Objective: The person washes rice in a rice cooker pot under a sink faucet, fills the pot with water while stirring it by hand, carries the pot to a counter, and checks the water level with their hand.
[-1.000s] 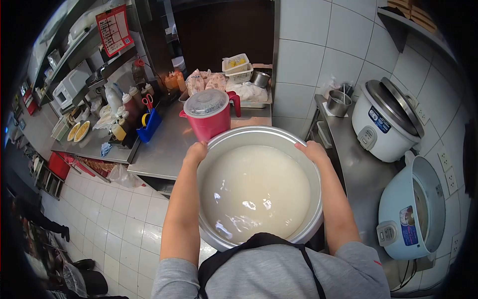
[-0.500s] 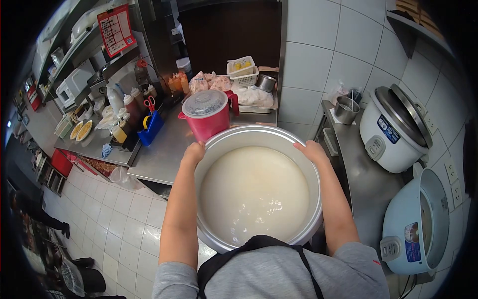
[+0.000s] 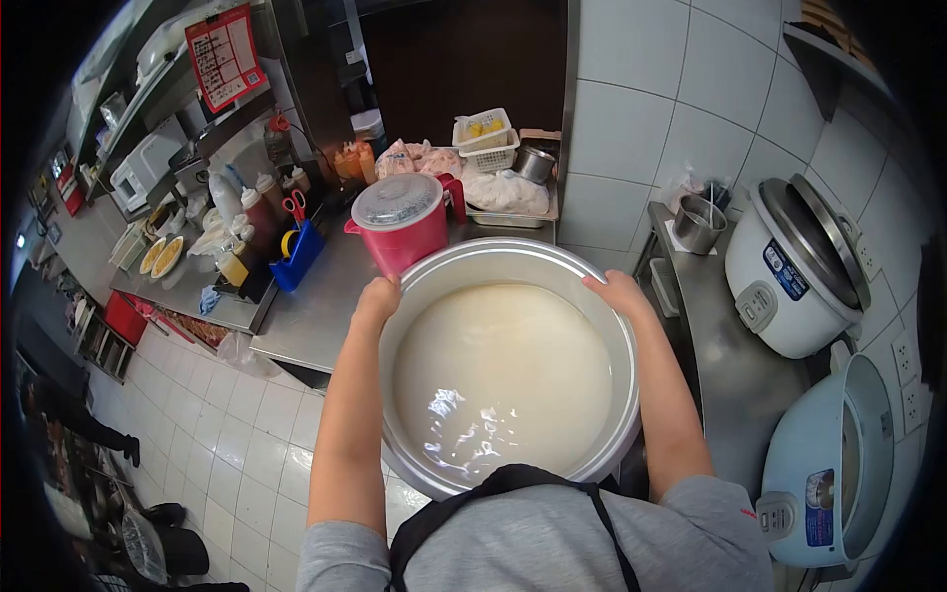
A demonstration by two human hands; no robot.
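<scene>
A large round metal pot (image 3: 614, 434) is held in front of my body, filled with cloudy whitish liquid (image 3: 503, 365). My left hand (image 3: 378, 299) grips its rim at the upper left, and my right hand (image 3: 617, 292) grips the rim at the upper right. Whatever lies at the bottom under the liquid cannot be made out. Just behind the pot, near my left hand, a pink pitcher (image 3: 402, 240) with a clear lid stands on the steel counter (image 3: 306, 331).
On the right counter (image 3: 725, 345) are a white rice cooker (image 3: 789, 276), a light blue cooker body (image 3: 824, 464) and a small metal pot (image 3: 698, 225). Bagged food (image 3: 505, 191) and white baskets (image 3: 485, 138) lie behind the pitcher. A blue tape dispenser (image 3: 298, 259) stands left. Someone's leg (image 3: 94, 424) shows far left.
The view has turned slightly left, so the right counter and its cookers appear farther right and lower. Both hands keep hold of the pot, and the reflections on its liquid have shifted.
</scene>
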